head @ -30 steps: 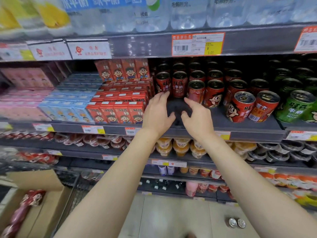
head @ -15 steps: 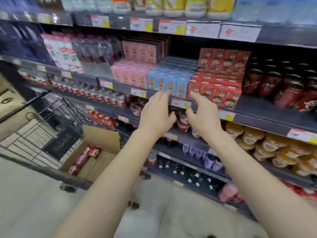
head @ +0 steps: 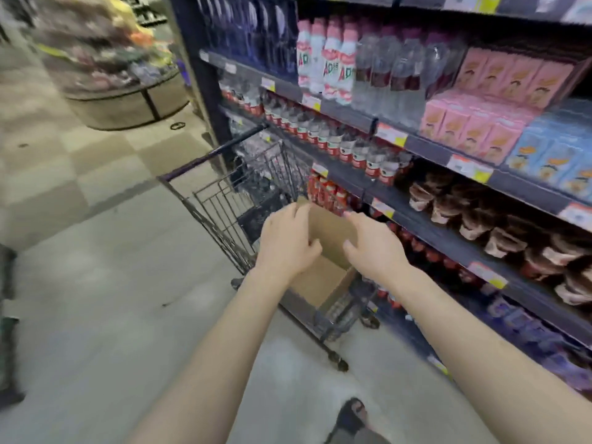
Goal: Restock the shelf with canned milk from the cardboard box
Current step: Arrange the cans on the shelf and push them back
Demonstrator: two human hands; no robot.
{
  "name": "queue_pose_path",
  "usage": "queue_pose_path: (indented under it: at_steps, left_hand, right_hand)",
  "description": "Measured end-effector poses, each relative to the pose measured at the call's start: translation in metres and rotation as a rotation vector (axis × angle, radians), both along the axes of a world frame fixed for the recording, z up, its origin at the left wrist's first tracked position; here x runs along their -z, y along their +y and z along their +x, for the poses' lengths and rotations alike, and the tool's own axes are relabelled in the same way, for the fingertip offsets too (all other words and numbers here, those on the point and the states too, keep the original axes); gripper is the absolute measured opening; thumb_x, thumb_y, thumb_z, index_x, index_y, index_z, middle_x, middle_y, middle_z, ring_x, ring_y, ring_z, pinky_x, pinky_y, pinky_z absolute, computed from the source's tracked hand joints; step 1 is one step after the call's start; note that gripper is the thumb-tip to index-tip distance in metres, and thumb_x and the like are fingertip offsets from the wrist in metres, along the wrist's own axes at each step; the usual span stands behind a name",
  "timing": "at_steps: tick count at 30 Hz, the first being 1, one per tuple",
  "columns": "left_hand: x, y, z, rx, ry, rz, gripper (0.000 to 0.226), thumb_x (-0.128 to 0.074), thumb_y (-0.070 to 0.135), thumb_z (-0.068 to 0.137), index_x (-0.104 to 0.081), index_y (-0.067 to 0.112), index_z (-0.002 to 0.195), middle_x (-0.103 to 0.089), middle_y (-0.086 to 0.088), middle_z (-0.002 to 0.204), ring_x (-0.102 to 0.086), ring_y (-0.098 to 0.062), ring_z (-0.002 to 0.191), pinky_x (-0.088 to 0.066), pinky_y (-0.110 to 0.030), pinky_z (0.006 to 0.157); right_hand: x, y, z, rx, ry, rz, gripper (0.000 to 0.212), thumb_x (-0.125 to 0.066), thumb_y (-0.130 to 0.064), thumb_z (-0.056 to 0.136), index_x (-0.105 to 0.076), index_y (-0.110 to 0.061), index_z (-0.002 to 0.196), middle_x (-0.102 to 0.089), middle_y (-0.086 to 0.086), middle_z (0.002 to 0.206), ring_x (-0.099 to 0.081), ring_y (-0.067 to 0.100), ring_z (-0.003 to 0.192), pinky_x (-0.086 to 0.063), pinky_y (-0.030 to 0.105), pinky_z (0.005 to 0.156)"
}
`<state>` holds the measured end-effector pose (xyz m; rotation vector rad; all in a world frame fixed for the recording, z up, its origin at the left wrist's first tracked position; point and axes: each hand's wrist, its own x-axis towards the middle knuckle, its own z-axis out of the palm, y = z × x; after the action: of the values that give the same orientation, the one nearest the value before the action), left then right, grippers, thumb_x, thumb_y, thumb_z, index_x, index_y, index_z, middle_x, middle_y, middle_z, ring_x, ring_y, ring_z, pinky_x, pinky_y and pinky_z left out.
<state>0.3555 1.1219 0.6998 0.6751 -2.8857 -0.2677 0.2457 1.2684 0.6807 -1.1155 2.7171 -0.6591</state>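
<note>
head view: empty, loose-fingered hands (head: 285, 243) (head: 376, 251) over cardboard box (head: 322, 285) in cart (head: 221, 203) beside shelf (head: 431, 148)

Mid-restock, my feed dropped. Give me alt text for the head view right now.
Two bare hands, left hand and right hand, reach empty over an open brown cardboard box sitting in a dark wire shopping cart. The cart stands on a pale floor beside dark store shelves stocked with bottles, pink cartons and blue cartons; the box's contents are hidden.

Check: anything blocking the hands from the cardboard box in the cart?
Nothing visible. The left hand and right hand are right over the open cardboard box, whose top is uncovered. Its contents are hidden behind the hands.
</note>
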Motion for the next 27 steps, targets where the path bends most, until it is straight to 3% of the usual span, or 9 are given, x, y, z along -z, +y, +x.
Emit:
queue_pose_path:
  at_steps: [5, 9, 13, 18, 22, 27]
  left_hand:
    - [0.04, -0.077, 0.0, -0.067, -0.074, -0.018, 0.069, -0.064, 0.042, 0.09, -0.044, 0.017, 0.152, -0.052, -0.006, 0.147, -0.048, -0.028, 0.137, -0.037, -0.042, 0.116]
    - [0.066, -0.131, -0.024, -0.076, -0.17, 0.002, 0.062, -0.06, 0.047, 0.093, -0.05, 0.016, 0.146, -0.057, -0.007, 0.142, -0.052, -0.029, 0.132, -0.04, -0.043, 0.113]
    - [0.089, -0.172, -0.053, -0.046, -0.259, 0.027, 0.059, -0.058, 0.046, 0.094, -0.051, 0.017, 0.144, -0.057, -0.007, 0.14, -0.052, -0.029, 0.131, -0.036, -0.041, 0.112]
    - [0.123, -0.219, -0.089, -0.006, -0.415, 0.09, 0.065, -0.057, 0.046, 0.093, -0.044, 0.019, 0.151, -0.053, -0.007, 0.144, -0.05, -0.03, 0.134, -0.035, -0.042, 0.114]
    - [0.16, -0.255, -0.118, 0.027, -0.524, 0.131, 0.063, -0.06, 0.046, 0.091, -0.044, 0.022, 0.147, -0.053, -0.006, 0.14, -0.053, -0.03, 0.13, -0.04, -0.043, 0.108]
    - [0.216, -0.303, -0.164, 0.15, -0.579, 0.176, 0.066, -0.065, 0.048, 0.089, -0.041, 0.02, 0.143, -0.056, -0.009, 0.134, -0.057, -0.032, 0.123, -0.048, -0.043, 0.1]
  right_hand:
    - [0.047, -0.083, -0.012, -0.092, -0.08, 0.162, 0.063, -0.054, -0.026, 0.098, -0.032, -0.018, 0.157, -0.036, 0.005, 0.161, -0.034, 0.024, 0.147, -0.035, 0.039, 0.115]
    - [0.077, -0.14, -0.037, -0.057, -0.178, 0.177, 0.05, -0.054, -0.022, 0.094, -0.049, -0.015, 0.143, -0.055, 0.008, 0.143, -0.052, 0.029, 0.132, -0.047, 0.045, 0.104]
    - [0.105, -0.178, -0.061, -0.04, -0.274, 0.203, 0.048, -0.054, -0.028, 0.095, -0.05, -0.017, 0.142, -0.058, 0.008, 0.141, -0.054, 0.029, 0.13, -0.049, 0.042, 0.102]
    - [0.129, -0.209, -0.094, 0.051, -0.352, 0.24, 0.049, -0.055, -0.037, 0.098, -0.051, -0.015, 0.142, -0.055, 0.006, 0.145, -0.052, 0.029, 0.132, -0.047, 0.04, 0.103]
    - [0.164, -0.231, -0.116, 0.161, -0.403, 0.233, 0.042, -0.056, -0.041, 0.095, -0.058, -0.019, 0.131, -0.063, 0.006, 0.134, -0.06, 0.031, 0.12, -0.053, 0.039, 0.091]
    - [0.206, -0.266, -0.132, 0.35, -0.551, 0.301, 0.048, -0.053, -0.037, 0.099, -0.053, -0.011, 0.139, -0.062, 0.012, 0.136, -0.059, 0.032, 0.124, -0.051, 0.042, 0.101]
